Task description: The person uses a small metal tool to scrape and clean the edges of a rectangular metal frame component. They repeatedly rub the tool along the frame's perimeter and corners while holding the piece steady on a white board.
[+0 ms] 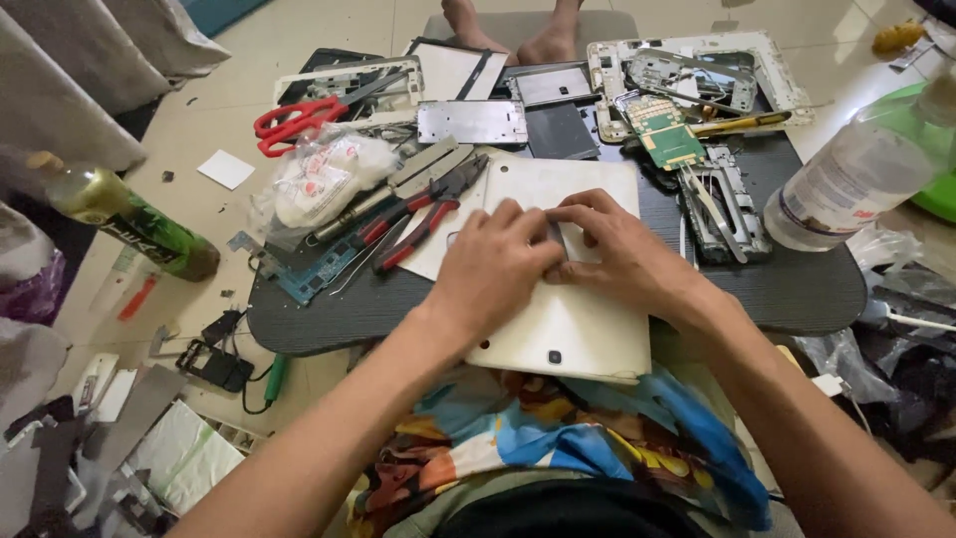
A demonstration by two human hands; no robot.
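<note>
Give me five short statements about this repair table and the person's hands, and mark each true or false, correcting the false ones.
1. Both hands rest on the white tablet back cover. True: the left hand and right hand meet on it.
2. The red-handled scissors lie at the table's near right corner. False: they lie at the far left.
3. The red-handled pliers lie left of the hands. True.
4. The green circuit board sits under the left hand. False: it lies far right among the metal frames, away from both hands.
5. The clear plastic bottle stands upright at the left. False: it lies tilted at the right edge.
</note>
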